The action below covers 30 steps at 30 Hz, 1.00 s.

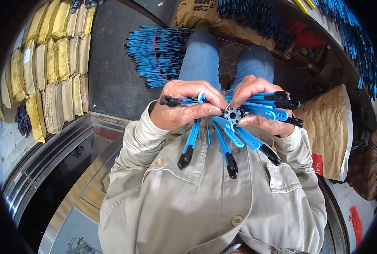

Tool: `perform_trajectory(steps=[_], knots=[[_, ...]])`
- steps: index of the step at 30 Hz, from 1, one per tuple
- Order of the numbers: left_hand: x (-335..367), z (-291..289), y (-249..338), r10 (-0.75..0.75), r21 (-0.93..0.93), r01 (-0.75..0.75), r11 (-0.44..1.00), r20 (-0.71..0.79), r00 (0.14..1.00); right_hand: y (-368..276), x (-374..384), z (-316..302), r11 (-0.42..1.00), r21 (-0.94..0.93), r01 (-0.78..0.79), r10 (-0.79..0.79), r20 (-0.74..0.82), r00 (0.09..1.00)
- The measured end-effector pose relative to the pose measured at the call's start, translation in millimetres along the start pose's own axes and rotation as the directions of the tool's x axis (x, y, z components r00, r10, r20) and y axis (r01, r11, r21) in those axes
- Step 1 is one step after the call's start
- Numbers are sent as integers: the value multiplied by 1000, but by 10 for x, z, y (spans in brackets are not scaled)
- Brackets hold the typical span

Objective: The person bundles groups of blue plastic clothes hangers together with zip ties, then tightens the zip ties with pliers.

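Both hands are closed around one piece in front of my chest: a round, notched black hub [232, 114] with several flat blue arms [228, 132] fanning out from it. The arms carry black ends [232, 166] and hang down or stick out sideways. My left hand [182, 103] pinches at the hub's left edge, thumb and index finger together, and a blue arm with a black end passes across it. A thin, pale strand seems to show between the fingertips. My right hand [252, 95] grips the hub from the right, its thumb below, with several arms spread beside it.
Bundles of blue rods [154, 55] with red bands lie on the floor beyond my left knee. Wrapped packages [49, 55] are stacked at far left. A brown paper sack [328, 131] stands at right, below hanging blue pieces [353, 42]. Red strands [356, 222] lie lower right.
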State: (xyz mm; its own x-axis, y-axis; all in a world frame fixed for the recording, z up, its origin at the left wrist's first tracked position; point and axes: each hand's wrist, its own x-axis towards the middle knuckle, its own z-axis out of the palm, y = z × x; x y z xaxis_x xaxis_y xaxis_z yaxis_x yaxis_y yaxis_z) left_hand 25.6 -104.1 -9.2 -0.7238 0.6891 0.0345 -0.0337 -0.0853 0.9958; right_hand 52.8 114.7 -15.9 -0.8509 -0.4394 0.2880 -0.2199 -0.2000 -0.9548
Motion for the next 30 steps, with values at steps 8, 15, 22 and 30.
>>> perform_trajectory(steps=[8,15,22,30], knots=[[197,-165,-90,10,-28,-8,1000,97,995,-189,127,-37,930,232,-284,299,-31,954],[404,-255,-118,-32,-92,63,994,301,953,-152,234,-194,996,-76,-55,69,199,978],[180,-195,106,147,4,-207,978,-713,685,19,354,-160,968,-159,-196,144,-292,946],[-54,384,-72,300,354,-105,929,-560,772,-9,537,277,916,-346,-202,7,-491,871]])
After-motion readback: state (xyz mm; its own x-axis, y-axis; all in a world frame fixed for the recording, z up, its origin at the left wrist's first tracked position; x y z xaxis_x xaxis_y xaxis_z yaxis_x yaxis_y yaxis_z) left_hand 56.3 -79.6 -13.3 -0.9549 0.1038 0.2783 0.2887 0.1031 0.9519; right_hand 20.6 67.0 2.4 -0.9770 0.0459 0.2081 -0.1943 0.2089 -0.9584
